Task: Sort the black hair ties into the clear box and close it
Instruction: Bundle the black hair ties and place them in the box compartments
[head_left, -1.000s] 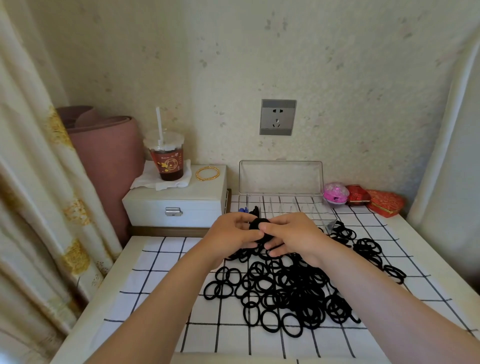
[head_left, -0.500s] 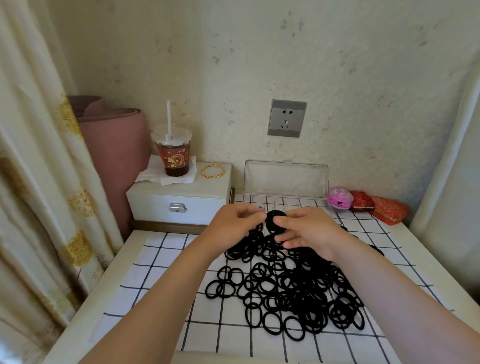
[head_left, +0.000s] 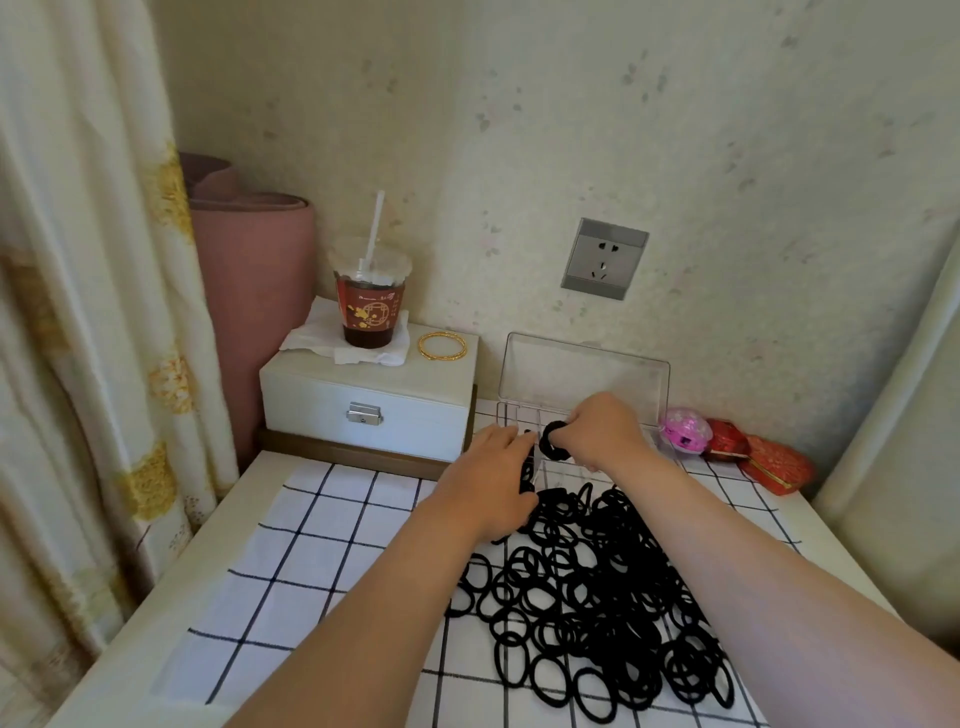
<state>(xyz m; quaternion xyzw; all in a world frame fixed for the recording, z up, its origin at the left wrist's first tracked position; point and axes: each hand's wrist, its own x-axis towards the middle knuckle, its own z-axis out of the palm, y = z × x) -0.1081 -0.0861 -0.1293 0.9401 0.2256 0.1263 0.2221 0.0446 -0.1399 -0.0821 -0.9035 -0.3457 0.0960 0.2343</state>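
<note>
Nearest, a loose heap of black hair ties (head_left: 587, 587) sprawls on the checked cloth (head_left: 322, 525), within easy reach of both arms. Beyond it the left hand (head_left: 493, 478) rests at the heap's far edge, fingers curled; whether it grips ties I cannot tell. The right hand (head_left: 602, 434) pinches a small bundle of ties (head_left: 551, 441) over the clear box (head_left: 587, 379), whose lid stands open against the wall, likely for dropping them in.

Both hands (head_left: 550, 452) outstretched, fingers curled
</note>
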